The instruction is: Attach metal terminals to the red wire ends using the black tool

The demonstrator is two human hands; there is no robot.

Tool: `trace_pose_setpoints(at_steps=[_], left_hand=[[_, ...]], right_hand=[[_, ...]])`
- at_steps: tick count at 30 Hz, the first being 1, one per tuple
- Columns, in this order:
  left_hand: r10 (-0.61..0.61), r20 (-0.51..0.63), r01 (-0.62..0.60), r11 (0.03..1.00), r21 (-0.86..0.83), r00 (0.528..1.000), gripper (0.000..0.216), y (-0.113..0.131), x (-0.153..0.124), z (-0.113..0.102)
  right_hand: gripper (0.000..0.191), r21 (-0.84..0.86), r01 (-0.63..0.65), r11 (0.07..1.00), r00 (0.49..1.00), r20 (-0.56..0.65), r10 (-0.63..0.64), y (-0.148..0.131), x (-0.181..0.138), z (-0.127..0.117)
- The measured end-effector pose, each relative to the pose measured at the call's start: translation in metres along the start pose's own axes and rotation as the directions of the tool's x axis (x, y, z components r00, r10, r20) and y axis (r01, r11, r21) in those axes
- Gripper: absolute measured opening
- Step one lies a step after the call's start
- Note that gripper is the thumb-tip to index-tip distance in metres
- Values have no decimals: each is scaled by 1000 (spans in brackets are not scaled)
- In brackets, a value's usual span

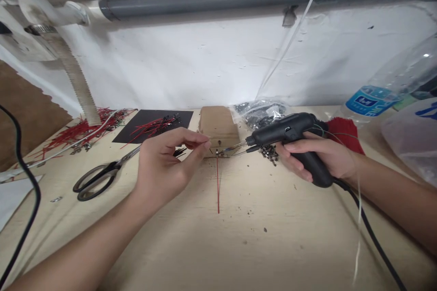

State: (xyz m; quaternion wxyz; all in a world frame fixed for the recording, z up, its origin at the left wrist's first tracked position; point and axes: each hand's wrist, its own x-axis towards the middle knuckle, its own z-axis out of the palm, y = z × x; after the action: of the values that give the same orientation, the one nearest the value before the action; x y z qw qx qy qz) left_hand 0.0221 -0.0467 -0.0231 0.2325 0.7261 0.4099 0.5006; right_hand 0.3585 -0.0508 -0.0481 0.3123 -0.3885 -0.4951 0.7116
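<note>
Right hand (321,154): fist closed around the grip of the black pistol-shaped soldering gun (290,132), nozzle pointing left. Its thin metal tip reaches the far end of the thin red wire (217,186).

The wire lies straight on the pale wooden table (239,245), running from the near edge of the small brown wooden block (218,129) toward the viewer.

Left hand (167,163): thumb and forefinger pinched together just left of the wire's far end. What sits between them is too small to make out.

Left of that hand lie black-handled scissors (99,177). Far left, a black flat mat (126,134) carries loose red wires. On the far side of the gun is a clear bag of small metal parts (259,111). A clear plastic bottle (385,91) stands far right.
</note>
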Motion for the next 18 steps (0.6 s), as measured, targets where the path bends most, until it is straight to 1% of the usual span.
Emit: trace_pose_setpoints(at_steps=[7, 13, 18], left_hand=[[9, -1, -9, 1000, 15, 1000, 9, 0, 1, -3], [19, 7, -19, 1000, 10, 1000, 8, 0, 1, -3], [17, 7, -17, 1000, -1, 1000, 10, 0, 1, -3]], right_hand=[[28, -16, -8, 1000, 1000, -28, 7, -1, -1, 4], [25, -16, -16, 1000, 997, -72, 15, 0, -1, 5], [26, -12, -32, 999, 997, -72, 31, 0, -1, 5]])
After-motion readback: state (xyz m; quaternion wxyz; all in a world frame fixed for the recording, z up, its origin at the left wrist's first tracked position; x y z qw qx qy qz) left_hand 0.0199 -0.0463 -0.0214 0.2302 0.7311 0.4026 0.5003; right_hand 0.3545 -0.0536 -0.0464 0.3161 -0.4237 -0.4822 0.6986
